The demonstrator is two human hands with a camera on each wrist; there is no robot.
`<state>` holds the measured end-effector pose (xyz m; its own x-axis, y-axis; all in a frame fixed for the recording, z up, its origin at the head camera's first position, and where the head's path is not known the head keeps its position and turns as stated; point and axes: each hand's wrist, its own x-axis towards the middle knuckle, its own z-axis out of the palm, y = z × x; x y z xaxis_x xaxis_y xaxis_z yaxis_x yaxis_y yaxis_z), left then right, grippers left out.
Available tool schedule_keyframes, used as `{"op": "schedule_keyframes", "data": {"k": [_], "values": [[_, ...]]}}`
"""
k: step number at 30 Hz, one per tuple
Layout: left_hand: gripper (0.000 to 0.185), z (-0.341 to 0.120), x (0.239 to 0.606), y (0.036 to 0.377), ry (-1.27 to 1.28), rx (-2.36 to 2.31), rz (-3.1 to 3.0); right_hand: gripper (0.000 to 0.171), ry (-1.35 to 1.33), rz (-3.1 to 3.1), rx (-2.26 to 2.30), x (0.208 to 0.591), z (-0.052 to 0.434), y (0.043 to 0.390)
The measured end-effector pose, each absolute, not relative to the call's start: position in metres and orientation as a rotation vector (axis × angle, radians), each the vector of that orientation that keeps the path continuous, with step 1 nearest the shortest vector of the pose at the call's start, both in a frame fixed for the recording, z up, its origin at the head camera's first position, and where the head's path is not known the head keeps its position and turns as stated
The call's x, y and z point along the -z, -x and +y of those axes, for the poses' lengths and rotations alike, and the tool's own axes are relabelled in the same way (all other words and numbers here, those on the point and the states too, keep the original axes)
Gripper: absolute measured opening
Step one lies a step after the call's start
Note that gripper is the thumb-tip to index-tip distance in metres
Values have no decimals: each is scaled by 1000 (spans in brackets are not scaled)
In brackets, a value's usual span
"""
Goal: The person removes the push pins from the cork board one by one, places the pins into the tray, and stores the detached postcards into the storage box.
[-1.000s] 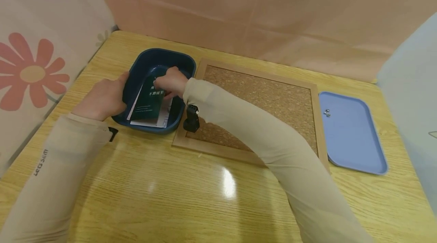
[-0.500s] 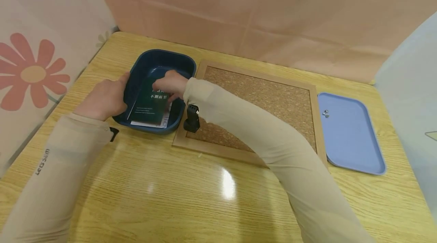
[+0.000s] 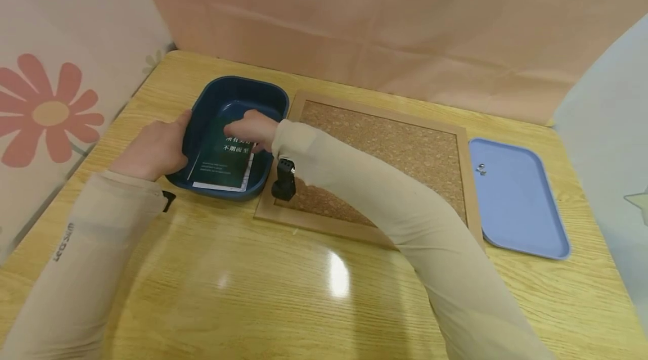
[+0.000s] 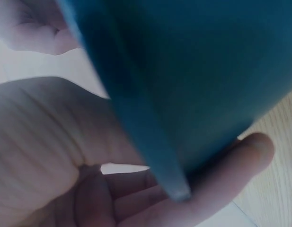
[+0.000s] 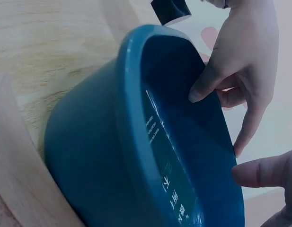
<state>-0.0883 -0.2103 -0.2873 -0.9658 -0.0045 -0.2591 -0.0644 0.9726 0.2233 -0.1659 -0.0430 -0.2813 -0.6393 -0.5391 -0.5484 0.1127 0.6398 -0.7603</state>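
A dark blue basin (image 3: 238, 195) stands at the left of the table. My left hand (image 3: 152, 149) grips its left wall, thumb on the inner side and fingers outside, as the right wrist view shows. Inside the basin lies a dark green card (image 3: 220, 164) with white lettering, on top of white printed paper (image 3: 248, 173) that peeks out along its edges. My right hand (image 3: 253, 128) hovers over the card's upper right part, covering that corner. In the right wrist view its thumb (image 5: 259, 173) is stretched out apart from the card; the other fingertips are hidden.
A wood-framed cork board (image 3: 400, 146) lies right beside the basin, under my right forearm. Farther right is a light blue tray (image 3: 521, 202) with several small shiny metal pieces (image 3: 481, 169). Fabric walls close off the back and sides.
The green card, tilted up a little before, has settled flatter over the white paper, covering more of it. My right hand has dropped slightly; the left keeps its hold on the basin.
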Motion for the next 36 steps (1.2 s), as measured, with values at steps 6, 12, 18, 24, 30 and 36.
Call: {"op": "schedule_keyframes", "data": {"k": [6,12,18,24,30,36], "values": [[87,-208,288,89,62,-327,2873,67,416,2161,951,287,-38,169],[87,-208,288,88,92,-312,2870,36,503,2271,1099,287,-28,165],[87,-212,290,87,92,-314,2852,26,660,2336,1279,294,-8,160],[85,-212,289,86,110,-296,2824,21,691,2342,1431,303,12,160],[78,-206,284,84,189,-222,2835,20,715,2358,1466,307,28,160],[69,-200,280,81,151,-207,2945,20,718,2345,1519,310,42,157]]}}
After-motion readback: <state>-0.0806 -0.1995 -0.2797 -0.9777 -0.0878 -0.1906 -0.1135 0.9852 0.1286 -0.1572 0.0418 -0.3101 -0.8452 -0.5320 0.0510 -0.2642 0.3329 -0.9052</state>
